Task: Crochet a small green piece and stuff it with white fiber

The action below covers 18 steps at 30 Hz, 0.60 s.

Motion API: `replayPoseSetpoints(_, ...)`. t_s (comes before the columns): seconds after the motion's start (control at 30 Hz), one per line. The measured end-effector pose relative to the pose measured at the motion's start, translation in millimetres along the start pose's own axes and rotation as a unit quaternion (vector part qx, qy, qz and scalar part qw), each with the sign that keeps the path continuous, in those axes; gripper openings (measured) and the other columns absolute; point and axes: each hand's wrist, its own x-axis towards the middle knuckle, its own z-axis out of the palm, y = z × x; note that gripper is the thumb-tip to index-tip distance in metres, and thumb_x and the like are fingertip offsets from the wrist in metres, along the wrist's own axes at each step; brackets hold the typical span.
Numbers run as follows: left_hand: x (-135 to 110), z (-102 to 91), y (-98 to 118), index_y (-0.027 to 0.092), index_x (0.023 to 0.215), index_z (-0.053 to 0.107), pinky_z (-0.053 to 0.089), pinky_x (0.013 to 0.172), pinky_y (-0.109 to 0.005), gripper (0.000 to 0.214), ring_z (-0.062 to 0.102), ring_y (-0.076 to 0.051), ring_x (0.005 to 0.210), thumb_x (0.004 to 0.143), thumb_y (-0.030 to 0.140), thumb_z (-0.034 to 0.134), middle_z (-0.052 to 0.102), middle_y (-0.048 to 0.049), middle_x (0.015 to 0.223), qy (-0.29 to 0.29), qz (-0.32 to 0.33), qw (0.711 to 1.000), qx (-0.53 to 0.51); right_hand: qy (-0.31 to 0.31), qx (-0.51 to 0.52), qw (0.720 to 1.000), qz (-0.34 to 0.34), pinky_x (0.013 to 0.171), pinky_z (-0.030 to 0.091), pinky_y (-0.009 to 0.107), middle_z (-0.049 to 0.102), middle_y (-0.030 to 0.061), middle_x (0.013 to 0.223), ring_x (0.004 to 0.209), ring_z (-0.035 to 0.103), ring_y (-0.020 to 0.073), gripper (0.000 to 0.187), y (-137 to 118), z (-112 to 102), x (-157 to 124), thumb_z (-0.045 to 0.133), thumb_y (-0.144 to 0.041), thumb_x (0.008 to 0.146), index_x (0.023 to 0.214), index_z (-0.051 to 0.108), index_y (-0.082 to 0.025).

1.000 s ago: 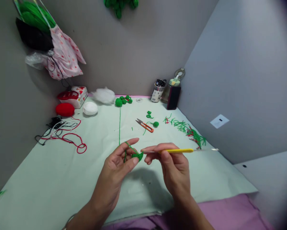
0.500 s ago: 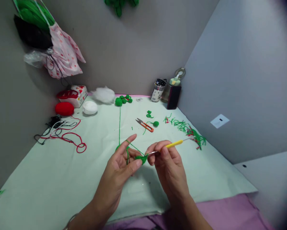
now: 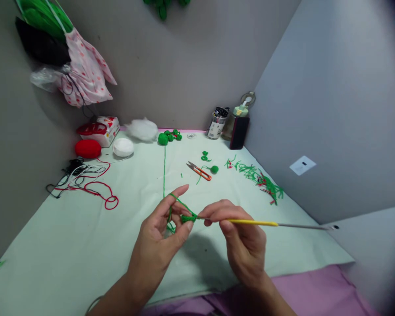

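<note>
Two bare hands work a small green crochet piece (image 3: 188, 218) above a pale green cloth-covered table (image 3: 85, 245)

The left hand (image 3: 162, 232) pinches the crochet piece between thumb and middle finger, its forefinger raised with a green yarn strand (image 3: 164, 169) looped over it; the right hand (image 3: 241, 239) grips a yellow-handled metal crochet hook (image 3: 266, 224) between thumb and fingers, the hook's tip hidden in the stitches, its grey end pointing away to the right. Beyond the hands lie orange-handled thread snips (image 3: 199, 171), just beside a small green yarn ball (image 3: 214, 169); further right, a scatter of green and red yarn clippings (image 3: 261, 181). Both forearms are cut off by the lower edge
</note>
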Motion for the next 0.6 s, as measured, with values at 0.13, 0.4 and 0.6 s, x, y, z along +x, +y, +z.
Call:
replayPoseSetpoints(0.13, -1.0, 1.5, 1.4, 0.034, 0.128, 0.077, 0.047, 0.090, -0.031, 0.042, 0.058, -0.017, 0.084, 0.087, 0.029, 0.082, 0.069, 0.0014, 0.090, 0.038, 0.020, 0.998, 0.038, -0.022, -0.029, 0.999, -0.036, 0.080, 0.056, 0.034, 0.077, 0.0048, 0.099, 0.093, 0.070, 0.0183, 0.024, 3.0, -2.8, -1.6, 0.054, -0.014, 0.107, 0.113, 0.074, -0.026)
replayPoseSetpoints(0.4, 1.6, 5.9, 3.1, 0.032, 0.124, 0.080, 0.048, 0.089, -0.030, 0.045, 0.060, -0.017, 0.086, 0.080, 0.033, 0.089, 0.072, 0.0011, 0.088, 0.059, -0.007, 0.998, -0.008, -0.005, -0.120, 0.986, -0.115, 0.074, 0.060, 0.035, 0.079, 0.0102, 0.106, 0.090, 0.075, 0.0214, 0.026, 6.0, 2.2, -4.5, 0.058, -0.011, 0.103, 0.116, 0.075, -0.026)
replayPoseSetpoints(0.6, 2.9, 9.2, 1.9, 0.034, 0.127, 0.078, 0.048, 0.086, -0.025, 0.048, 0.060, -0.014, 0.088, 0.081, 0.034, 0.091, 0.069, 0.0032, 0.088, 0.028, -0.048, 0.993, -0.103, 0.018, -0.164, 0.975, -0.148, 0.065, 0.061, 0.034, 0.081, 0.0096, 0.105, 0.080, 0.075, 0.0206, 0.027, 5.1, 4.1, -5.3, 0.061, -0.012, 0.101, 0.118, 0.075, -0.028)
